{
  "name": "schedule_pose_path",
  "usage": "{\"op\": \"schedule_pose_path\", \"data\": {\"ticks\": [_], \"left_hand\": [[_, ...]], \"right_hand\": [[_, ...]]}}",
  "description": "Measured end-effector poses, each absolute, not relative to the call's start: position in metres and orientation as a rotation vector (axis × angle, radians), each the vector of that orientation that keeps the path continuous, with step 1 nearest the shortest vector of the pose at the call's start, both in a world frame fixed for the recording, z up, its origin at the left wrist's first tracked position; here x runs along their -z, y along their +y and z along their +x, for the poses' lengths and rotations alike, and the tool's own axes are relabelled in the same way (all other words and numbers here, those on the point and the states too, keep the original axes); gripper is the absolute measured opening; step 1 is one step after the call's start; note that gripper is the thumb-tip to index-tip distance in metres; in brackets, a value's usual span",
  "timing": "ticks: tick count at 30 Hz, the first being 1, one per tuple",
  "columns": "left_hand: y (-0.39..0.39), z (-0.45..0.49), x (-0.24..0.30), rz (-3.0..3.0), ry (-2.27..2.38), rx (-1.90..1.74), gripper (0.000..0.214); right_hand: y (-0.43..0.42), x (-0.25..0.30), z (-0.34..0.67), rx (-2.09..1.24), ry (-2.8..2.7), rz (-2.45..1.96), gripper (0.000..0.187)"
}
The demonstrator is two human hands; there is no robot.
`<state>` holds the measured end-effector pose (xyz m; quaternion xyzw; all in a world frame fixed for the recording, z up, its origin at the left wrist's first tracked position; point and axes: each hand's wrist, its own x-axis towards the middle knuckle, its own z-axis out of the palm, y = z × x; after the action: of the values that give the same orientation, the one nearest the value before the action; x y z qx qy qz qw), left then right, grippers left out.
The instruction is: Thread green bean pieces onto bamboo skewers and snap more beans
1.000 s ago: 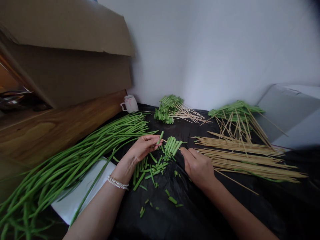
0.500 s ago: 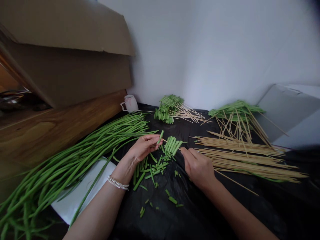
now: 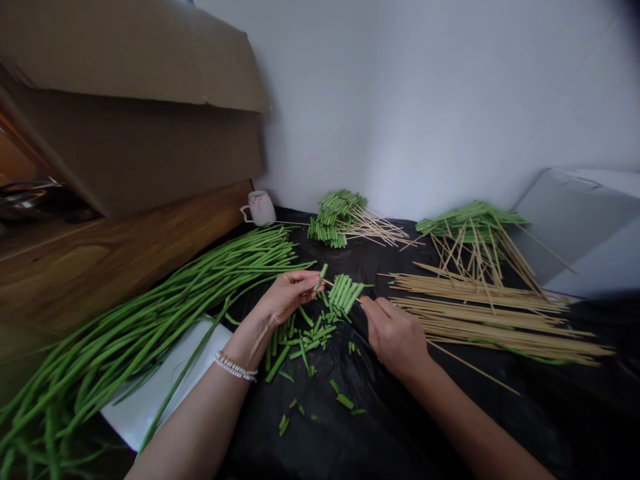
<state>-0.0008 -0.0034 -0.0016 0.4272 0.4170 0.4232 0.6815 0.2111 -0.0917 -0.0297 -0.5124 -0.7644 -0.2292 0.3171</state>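
Note:
Between finger and thumb, my left hand point(image 3: 294, 293) pinches a short piece of green bean point(image 3: 323, 272) at the tip of a thin wooden skewer point(image 3: 329, 283). My right hand point(image 3: 397, 333) is closed on that skewer near its other side. Several cut bean pieces point(image 3: 345, 293) sit threaded side by side on it, between my two hands. Beneath and beside my left hand lie loose cut pieces point(image 3: 313, 337) in a scattered heap. Long whole green beans point(image 3: 200, 287) spread in a big bundle left of my left arm, partly over a white sheet point(image 3: 170, 373).
Bare skewers point(image 3: 500, 313) lie in rows to the right. Finished bean skewers are piled at the back middle point(image 3: 337, 217) and back right point(image 3: 475, 223). A white mug point(image 3: 261, 208) stands by the wall, near a cardboard box point(image 3: 165, 140). Black sheeting point(image 3: 400, 413) covers the surface.
Almost nothing differs. Both hands keep their grip on the skewer and the bean piece, with only a very slight shift.

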Motion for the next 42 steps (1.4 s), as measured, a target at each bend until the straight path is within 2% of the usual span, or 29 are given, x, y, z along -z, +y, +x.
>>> {"op": "schedule_pose_path", "data": {"ticks": [31,37,42], "left_hand": [[-0.009,0.008,0.012,1.019,0.936,-0.878,0.029],[0.000,-0.009,0.006,1.448,1.029,-0.778,0.029],[0.006,-0.025,0.004,2.011,1.213,-0.468,0.019]], "right_hand": [[-0.091,0.032,0.210,0.560,-2.021,-1.367,0.027],[-0.090,0.032,0.212,0.580,-2.003,-1.361,0.024],[-0.089,0.032,0.214,0.590,-2.005,-1.363,0.024]]}}
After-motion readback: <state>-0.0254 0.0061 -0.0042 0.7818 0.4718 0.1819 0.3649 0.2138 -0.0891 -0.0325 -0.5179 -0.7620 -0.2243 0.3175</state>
